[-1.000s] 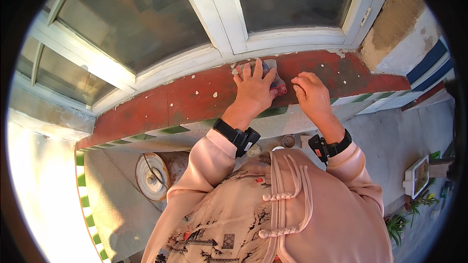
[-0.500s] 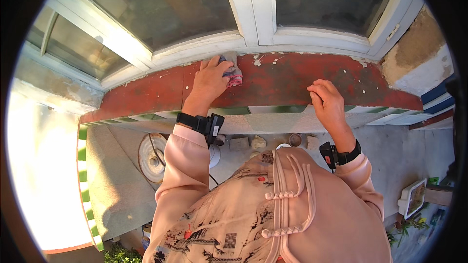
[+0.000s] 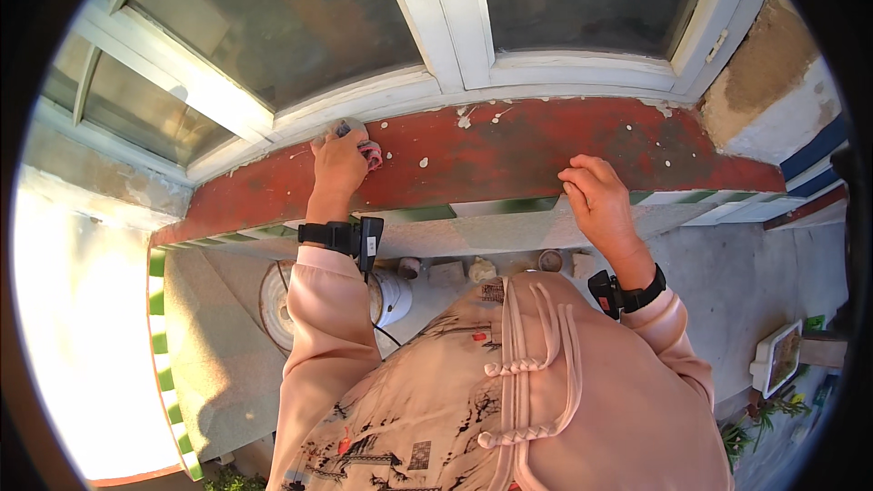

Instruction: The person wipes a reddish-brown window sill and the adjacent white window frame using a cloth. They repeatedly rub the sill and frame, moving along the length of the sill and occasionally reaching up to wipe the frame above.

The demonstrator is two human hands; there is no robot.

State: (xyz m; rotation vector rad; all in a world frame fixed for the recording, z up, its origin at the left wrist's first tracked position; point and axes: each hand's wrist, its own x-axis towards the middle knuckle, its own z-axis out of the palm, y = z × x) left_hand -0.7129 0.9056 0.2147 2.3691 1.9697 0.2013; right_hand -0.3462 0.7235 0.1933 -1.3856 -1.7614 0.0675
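Observation:
My left hand (image 3: 338,166) is closed over a bunched grey and pink cloth (image 3: 371,154), pressing it on the red window sill (image 3: 509,147) close to the white frame. Part of the cloth is hidden under the fingers. White paint-like spots and dark worn patches mark the sill. Over the sill's front edge, further right, hovers my right hand (image 3: 597,195), its fingers curled in and the thumb near them; nothing shows between them. Both wrists wear black straps with small devices.
White-framed windows (image 3: 446,27) rise behind the sill, with a rough plastered wall (image 3: 773,82) at the right end. Green and white tiles (image 3: 509,206) edge the sill. Below stand a white bucket (image 3: 391,298), a small pot (image 3: 550,260), stones and a white planter (image 3: 776,359).
My left hand has slid the cloth leftward along the sill. My right hand stays curled near the front edge, slightly lower and to the left in view.

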